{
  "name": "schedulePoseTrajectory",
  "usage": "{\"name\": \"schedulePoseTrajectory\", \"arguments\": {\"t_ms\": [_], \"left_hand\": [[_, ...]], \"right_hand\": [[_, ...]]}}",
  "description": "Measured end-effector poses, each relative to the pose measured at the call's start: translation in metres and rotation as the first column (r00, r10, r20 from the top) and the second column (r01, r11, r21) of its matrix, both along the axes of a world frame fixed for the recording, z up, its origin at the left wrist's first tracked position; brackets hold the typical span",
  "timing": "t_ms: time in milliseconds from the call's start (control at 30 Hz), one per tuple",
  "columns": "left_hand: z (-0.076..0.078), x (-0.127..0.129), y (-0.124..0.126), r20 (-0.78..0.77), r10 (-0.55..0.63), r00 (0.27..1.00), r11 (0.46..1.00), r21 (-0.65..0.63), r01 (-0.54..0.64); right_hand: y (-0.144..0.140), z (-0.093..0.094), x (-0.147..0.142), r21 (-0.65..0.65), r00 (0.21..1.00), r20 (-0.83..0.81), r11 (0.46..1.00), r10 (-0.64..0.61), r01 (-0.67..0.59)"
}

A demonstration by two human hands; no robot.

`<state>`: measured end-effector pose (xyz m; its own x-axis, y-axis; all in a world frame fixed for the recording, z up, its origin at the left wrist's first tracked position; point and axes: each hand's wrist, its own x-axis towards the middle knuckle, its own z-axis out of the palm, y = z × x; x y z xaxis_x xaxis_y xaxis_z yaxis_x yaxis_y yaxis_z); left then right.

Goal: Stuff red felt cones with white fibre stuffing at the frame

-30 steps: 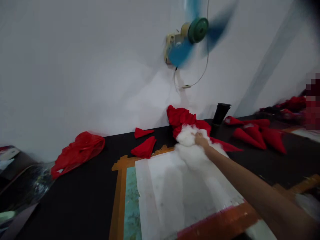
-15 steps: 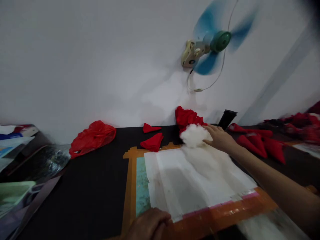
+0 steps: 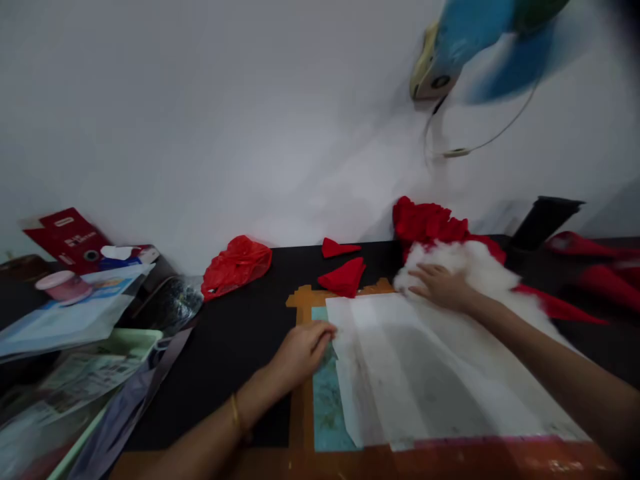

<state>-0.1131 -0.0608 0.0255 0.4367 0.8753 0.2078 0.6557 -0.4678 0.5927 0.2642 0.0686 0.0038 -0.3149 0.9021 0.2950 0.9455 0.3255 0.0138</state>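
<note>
My right hand [image 3: 441, 287] lies flat on a heap of white fluffy stuffing [image 3: 475, 270] at the far edge of a white sheet [image 3: 430, 373]. The sheet lies on a teal mat [image 3: 325, 407] framed with orange tape on the black table. At the sheet's left edge my left hand [image 3: 303, 352] touches it with curled fingers; a gold bangle is on that wrist. Behind the stuffing is a bunch of red fabric [image 3: 425, 221]. Two folded red cloth pieces [image 3: 345, 275] lie just beyond the mat.
A red plastic bag [image 3: 235, 265] lies by the wall. Papers, a pale green tray [image 3: 100, 373], a pink tub [image 3: 65, 285] and a red box [image 3: 67, 233] crowd the left. A black cup [image 3: 545, 217] and red cones [image 3: 590, 247] are at the right. A blue wall fan [image 3: 480, 40] spins above.
The view swung left and closer. My left hand came up from the near edge to the sheet's left side. My right hand went from gripping the stuffing to resting flat on it.
</note>
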Motion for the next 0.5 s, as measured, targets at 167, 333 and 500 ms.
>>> {"name": "schedulePoseTrajectory", "arguments": {"t_ms": [167,333,500], "left_hand": [[-0.005,0.015,0.1,-0.272,0.124,0.954,0.978,0.197,-0.071],[-0.013,0.035,0.155,-0.415,0.077,0.907,0.977,0.213,0.014],[-0.018,0.032,0.172,-0.506,0.036,0.862,0.976,0.202,0.077]], "right_hand": [[-0.039,0.037,-0.015,0.198,0.996,0.083,0.978,0.046,-0.061],[-0.095,0.038,-0.018,0.192,0.975,-0.036,0.959,0.218,-0.208],[-0.124,0.032,0.01,0.153,0.964,-0.18,0.974,0.196,-0.169]]}}
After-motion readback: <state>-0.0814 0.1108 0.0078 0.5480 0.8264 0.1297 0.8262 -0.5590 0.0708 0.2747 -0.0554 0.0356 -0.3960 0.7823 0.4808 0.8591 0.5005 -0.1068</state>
